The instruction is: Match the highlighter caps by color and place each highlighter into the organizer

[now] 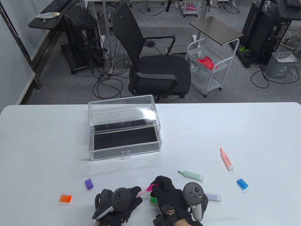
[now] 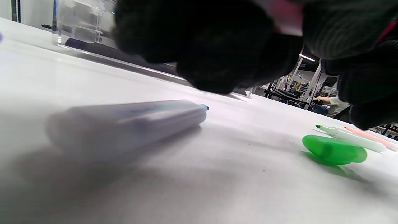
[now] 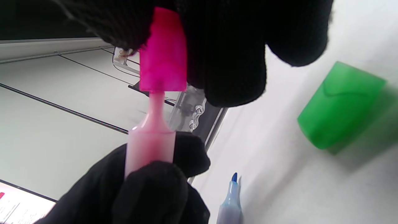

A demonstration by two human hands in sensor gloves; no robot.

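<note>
My left hand [image 1: 131, 200] grips a pale pink highlighter [image 1: 141, 192] [image 3: 149, 146] near the table's front edge. My right hand [image 1: 162, 188] pinches a magenta cap [image 1: 150, 187] [image 3: 163, 59] with the highlighter's tip just inside its mouth. Under the hands lie a green cap [image 1: 153, 200] [image 2: 334, 151] [image 3: 339, 105] and an uncapped blue highlighter [image 2: 130, 121] [image 3: 230, 202]. A green highlighter [image 1: 191, 175], an orange highlighter [image 1: 227, 159] and a lilac highlighter [image 1: 213, 197] lie to the right, uncapped. Loose caps: blue [image 1: 242, 183], purple [image 1: 89, 183], orange [image 1: 65, 198]. The clear organizer [image 1: 124, 128] has its drawer pulled open.
Behind the table stand a black office chair [image 1: 155, 63], a white trolley [image 1: 208, 68] and desks with cables on the floor. The table's far edge runs just behind the organizer.
</note>
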